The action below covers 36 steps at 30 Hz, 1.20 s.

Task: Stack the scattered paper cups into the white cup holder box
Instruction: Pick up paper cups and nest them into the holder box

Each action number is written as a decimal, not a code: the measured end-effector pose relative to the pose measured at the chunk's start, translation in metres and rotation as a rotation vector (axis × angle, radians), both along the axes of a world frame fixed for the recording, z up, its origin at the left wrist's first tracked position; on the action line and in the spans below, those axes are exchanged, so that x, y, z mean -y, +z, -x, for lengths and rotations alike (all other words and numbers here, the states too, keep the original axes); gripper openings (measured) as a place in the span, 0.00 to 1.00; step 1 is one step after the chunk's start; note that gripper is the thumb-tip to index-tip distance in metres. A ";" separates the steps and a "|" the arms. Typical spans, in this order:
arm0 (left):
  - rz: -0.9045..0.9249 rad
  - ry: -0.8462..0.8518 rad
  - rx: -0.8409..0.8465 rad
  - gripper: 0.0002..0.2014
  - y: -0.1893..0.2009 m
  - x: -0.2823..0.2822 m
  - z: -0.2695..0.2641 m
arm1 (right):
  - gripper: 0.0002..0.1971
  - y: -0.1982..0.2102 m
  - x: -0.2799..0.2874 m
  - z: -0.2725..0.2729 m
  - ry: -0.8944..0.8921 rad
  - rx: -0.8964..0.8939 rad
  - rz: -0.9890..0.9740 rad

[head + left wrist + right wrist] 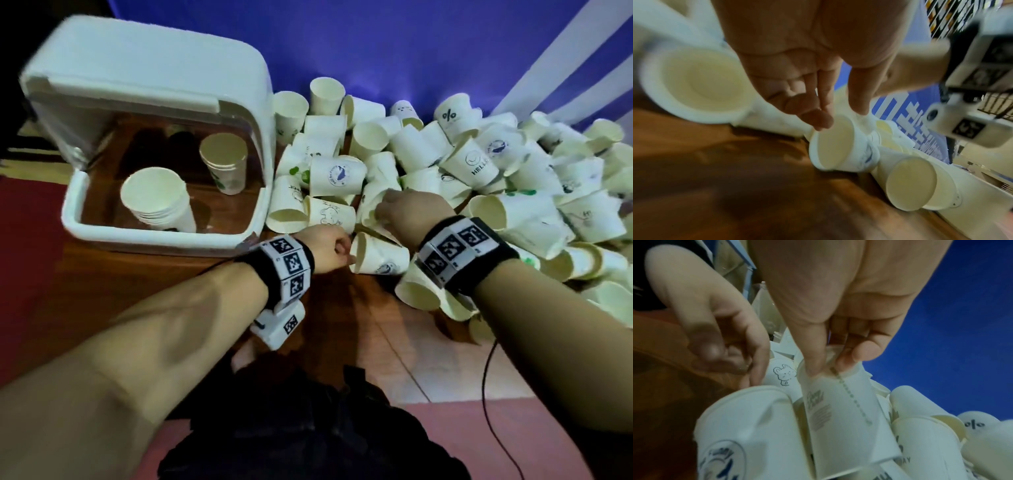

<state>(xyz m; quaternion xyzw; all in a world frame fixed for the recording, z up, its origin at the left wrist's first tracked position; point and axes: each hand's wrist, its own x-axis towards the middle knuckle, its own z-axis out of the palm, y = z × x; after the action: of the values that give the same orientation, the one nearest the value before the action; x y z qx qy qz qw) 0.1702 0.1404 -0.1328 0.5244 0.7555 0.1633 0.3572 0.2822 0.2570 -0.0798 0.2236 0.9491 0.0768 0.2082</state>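
Note:
The white cup holder box (164,236) stands open at the left, with one cup stack (154,198) near its front and another (226,161) further back. A heap of paper cups (479,171) covers the right. My left hand (339,250) (838,118) reaches the top of the rim of a lying blue-logo cup (380,257) (838,146); fingertips (818,121) touch the rim while the thumb stays apart. My right hand (400,209) (830,366) pinches the base end of a printed cup (838,418) in the heap.
A brown wooden tabletop (102,291) runs in front of the box. More lying cups (418,291) sit under my right wrist. A blue wall (411,51) backs the heap. A black cable (486,394) hangs from my right wrist, and dark cloth (291,428) lies below.

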 end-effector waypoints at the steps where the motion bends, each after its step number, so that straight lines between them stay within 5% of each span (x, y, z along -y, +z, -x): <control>1: 0.021 0.016 -0.004 0.17 -0.006 -0.009 -0.010 | 0.12 0.000 -0.004 -0.001 0.021 0.011 -0.019; 7: 0.077 0.025 -0.126 0.19 -0.015 -0.030 -0.041 | 0.10 0.001 -0.019 -0.021 0.022 -0.162 0.081; 11: 0.027 0.107 -0.094 0.08 0.000 -0.016 -0.034 | 0.10 0.015 -0.019 -0.035 -0.031 -0.290 0.144; 18: -0.160 0.168 -0.248 0.09 0.076 0.056 0.014 | 0.10 0.045 -0.001 -0.040 -0.056 -0.579 0.173; 25: -0.405 0.362 -0.533 0.10 0.128 0.155 0.106 | 0.09 0.064 0.050 0.019 0.031 -0.777 0.222; 36: -0.362 0.262 -0.605 0.10 0.091 0.176 0.189 | 0.05 0.059 0.106 0.088 0.054 -0.835 0.268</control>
<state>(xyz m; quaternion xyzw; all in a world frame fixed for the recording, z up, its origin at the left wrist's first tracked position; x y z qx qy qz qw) -0.0187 -0.0353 -0.0418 0.5027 0.8463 0.1762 -0.0047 0.1946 0.1505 -0.0211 0.1814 0.9590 -0.1383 -0.1681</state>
